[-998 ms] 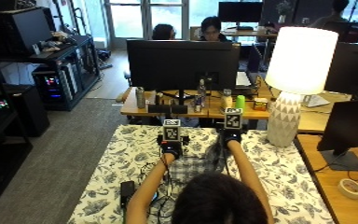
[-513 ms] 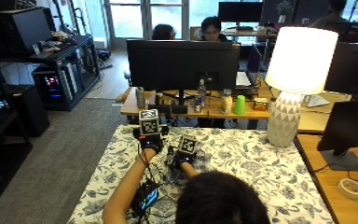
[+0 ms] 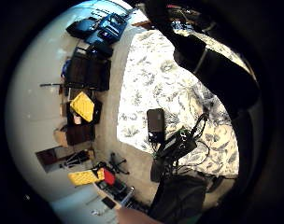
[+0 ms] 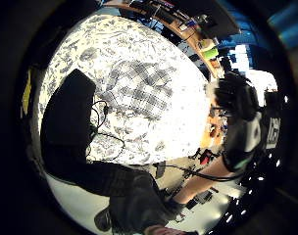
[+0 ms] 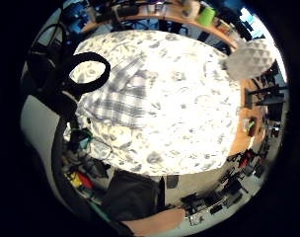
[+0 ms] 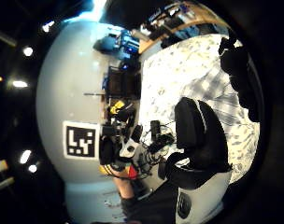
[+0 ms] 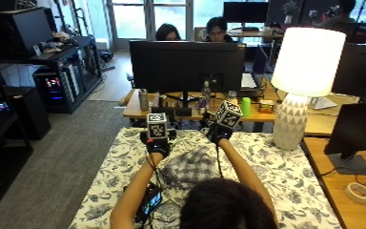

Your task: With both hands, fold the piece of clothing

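Observation:
A grey and white plaid garment [image 7: 189, 167] lies bunched on the flower-patterned tablecloth [image 7: 272, 167], just in front of me. My left hand [image 7: 157, 144] hovers over its far left edge. My right hand [image 7: 217, 133] hangs above the cloth past its far right corner. Neither hand holds any fabric. The palm views look down on the whole garment [image 4: 139, 90] [image 5: 118, 101] from well above, and the right hand [image 4: 235, 95] shows in the air with relaxed fingers.
A dark device with tangled cables [image 7: 150, 200] lies on the near left of the table. A white lamp [image 7: 295, 95] stands at the far right corner. A wooden desk [image 7: 135, 110] behind carries a monitor [image 7: 186, 59], a can and a green cup [image 7: 245, 107].
One second ago both hands were low at the garment's far edge. They swung left, then spread apart; the right hand has gone up and right. The garment now lies released.

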A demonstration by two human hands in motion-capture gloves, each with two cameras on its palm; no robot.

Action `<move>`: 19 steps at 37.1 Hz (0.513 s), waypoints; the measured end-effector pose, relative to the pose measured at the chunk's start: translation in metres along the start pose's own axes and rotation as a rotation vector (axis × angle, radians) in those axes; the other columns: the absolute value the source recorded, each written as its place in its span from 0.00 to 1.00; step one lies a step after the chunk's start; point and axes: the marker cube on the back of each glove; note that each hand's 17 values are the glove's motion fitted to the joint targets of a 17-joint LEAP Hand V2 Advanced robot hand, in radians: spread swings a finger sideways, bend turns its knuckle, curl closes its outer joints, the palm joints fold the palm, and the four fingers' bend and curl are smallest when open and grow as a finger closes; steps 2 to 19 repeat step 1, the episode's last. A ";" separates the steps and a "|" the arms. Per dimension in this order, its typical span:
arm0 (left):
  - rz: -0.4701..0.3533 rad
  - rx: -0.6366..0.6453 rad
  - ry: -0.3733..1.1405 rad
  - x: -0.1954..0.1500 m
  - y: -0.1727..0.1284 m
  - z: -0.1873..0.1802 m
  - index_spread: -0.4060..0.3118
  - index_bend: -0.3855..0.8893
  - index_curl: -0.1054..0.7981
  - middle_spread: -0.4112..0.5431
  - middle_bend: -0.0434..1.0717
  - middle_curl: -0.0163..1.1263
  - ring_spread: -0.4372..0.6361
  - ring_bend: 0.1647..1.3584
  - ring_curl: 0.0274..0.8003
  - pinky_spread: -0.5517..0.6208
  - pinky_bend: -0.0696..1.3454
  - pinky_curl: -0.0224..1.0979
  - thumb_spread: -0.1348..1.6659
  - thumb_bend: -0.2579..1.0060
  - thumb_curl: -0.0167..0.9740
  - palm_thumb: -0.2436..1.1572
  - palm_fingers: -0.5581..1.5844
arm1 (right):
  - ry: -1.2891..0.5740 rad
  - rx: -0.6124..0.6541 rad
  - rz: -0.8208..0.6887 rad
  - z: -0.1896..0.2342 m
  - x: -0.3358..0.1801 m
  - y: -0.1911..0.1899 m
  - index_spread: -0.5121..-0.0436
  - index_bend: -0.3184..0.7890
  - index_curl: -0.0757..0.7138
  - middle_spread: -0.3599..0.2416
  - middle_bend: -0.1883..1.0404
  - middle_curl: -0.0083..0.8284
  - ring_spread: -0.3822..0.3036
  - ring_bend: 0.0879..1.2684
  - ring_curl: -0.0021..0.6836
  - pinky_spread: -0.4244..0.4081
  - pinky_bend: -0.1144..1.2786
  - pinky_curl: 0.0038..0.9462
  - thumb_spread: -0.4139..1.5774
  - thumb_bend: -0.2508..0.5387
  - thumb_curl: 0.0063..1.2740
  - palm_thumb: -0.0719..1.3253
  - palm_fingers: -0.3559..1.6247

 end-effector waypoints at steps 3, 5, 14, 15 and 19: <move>0.005 -0.001 -0.006 0.004 0.000 0.000 0.40 0.40 0.41 0.44 0.27 0.37 0.60 0.32 0.35 0.71 0.47 0.32 0.86 0.22 0.23 0.41 0.44 | 0.007 0.035 -0.034 -0.009 0.007 -0.009 0.67 0.35 0.32 0.46 0.38 0.56 0.36 0.44 0.61 0.30 0.55 0.40 0.81 0.32 0.32 0.56 0.72; 0.005 -0.001 -0.006 0.004 0.000 0.000 0.40 0.40 0.41 0.44 0.27 0.37 0.60 0.32 0.35 0.71 0.47 0.32 0.86 0.22 0.23 0.41 0.44 | 0.007 0.035 -0.034 -0.009 0.007 -0.009 0.67 0.35 0.32 0.46 0.38 0.56 0.36 0.44 0.61 0.30 0.55 0.40 0.81 0.32 0.32 0.56 0.72; 0.005 -0.001 -0.006 0.004 0.000 0.000 0.40 0.40 0.41 0.44 0.27 0.37 0.60 0.32 0.35 0.71 0.47 0.32 0.86 0.22 0.23 0.41 0.44 | 0.007 0.035 -0.034 -0.009 0.007 -0.009 0.67 0.35 0.32 0.46 0.38 0.56 0.36 0.44 0.61 0.30 0.55 0.40 0.81 0.32 0.32 0.56 0.72; 0.005 -0.001 -0.006 0.004 0.000 0.000 0.40 0.40 0.41 0.44 0.27 0.37 0.60 0.32 0.35 0.71 0.47 0.32 0.86 0.22 0.23 0.41 0.44 | 0.007 0.035 -0.034 -0.009 0.007 -0.009 0.67 0.35 0.32 0.46 0.38 0.56 0.36 0.44 0.61 0.30 0.55 0.40 0.81 0.32 0.32 0.56 0.72; 0.005 -0.001 -0.006 0.004 0.000 0.000 0.40 0.40 0.41 0.44 0.27 0.37 0.60 0.32 0.35 0.71 0.47 0.32 0.86 0.22 0.23 0.41 0.44 | 0.007 0.035 -0.034 -0.009 0.007 -0.009 0.67 0.35 0.32 0.46 0.38 0.56 0.36 0.44 0.61 0.30 0.55 0.40 0.81 0.32 0.32 0.56 0.72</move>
